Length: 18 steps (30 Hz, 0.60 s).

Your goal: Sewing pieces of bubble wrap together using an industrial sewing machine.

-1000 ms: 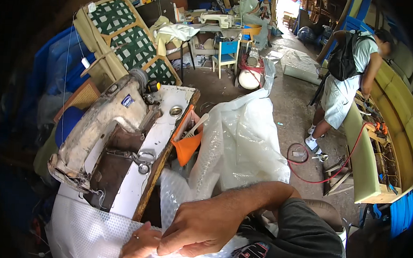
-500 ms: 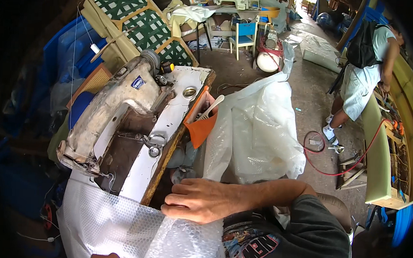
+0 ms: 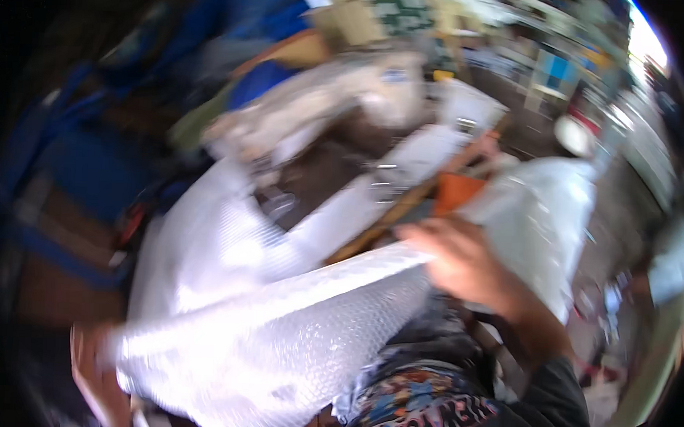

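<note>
A wide sheet of clear bubble wrap (image 3: 275,340) stretches across my lap with its upper edge folded over. My right hand (image 3: 455,253) is closed on the fold's right end, near the edge of the sewing table (image 3: 350,210). At the lower left, my left hand (image 3: 95,367) holds the other end; motion smears its fingers. More of the wrap drapes over the table's near left side, beneath the head of a worn, whitish sewing machine (image 3: 324,91). Metal scissors (image 3: 387,183) lie on the tabletop, blurred.
An orange pouch (image 3: 459,192) hangs at the table's right edge. Behind it, a pale plastic sheet (image 3: 536,229) billows. A blue-and-white chair (image 3: 554,74) and a white tank (image 3: 574,136) stand farther back. Blue material (image 3: 92,164) is piled at left.
The view has swung left, blurring the scene. My hands have moved apart, and the bubble wrap between them has been lifted and spread. My left hand shows more.
</note>
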{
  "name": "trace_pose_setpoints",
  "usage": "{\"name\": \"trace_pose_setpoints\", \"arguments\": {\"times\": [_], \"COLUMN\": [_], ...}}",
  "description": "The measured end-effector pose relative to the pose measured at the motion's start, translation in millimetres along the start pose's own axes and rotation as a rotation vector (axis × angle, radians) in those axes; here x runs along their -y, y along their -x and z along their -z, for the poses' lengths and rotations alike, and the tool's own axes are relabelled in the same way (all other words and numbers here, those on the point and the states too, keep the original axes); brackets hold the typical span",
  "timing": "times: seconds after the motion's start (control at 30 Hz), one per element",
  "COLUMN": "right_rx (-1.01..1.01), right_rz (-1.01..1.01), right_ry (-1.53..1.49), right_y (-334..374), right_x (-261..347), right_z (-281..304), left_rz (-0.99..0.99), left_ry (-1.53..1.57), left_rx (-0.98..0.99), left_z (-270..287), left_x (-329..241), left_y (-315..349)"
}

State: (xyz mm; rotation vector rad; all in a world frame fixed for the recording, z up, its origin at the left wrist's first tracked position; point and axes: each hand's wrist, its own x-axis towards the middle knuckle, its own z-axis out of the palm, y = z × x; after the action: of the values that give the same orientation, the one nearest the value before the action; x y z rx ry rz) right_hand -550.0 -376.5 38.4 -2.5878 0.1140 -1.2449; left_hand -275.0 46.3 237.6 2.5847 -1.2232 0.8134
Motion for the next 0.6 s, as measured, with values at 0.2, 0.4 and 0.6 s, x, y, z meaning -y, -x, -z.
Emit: {"name": "trace_pose_setpoints", "arguments": {"times": [0.2, 0.4, 0.6], "right_rx": [0.239, 0.206, 0.025], "right_rz": [-0.368, -0.711, -0.672], "right_ry": [-0.254, -0.084, -0.350], "right_y": [-10, 70, 109], "right_x": [-5, -88, -130], "right_z": [46, 109, 168], "left_rz": [0.182, 0.203, 0.361], "left_ry": [0.301, 0.554, 0.880], "left_rx": [-0.061, 0.032, 0.016], "left_z": [-22, -58, -88], "left_x": [58, 82, 103], "left_y": [-29, -54, -47]}}
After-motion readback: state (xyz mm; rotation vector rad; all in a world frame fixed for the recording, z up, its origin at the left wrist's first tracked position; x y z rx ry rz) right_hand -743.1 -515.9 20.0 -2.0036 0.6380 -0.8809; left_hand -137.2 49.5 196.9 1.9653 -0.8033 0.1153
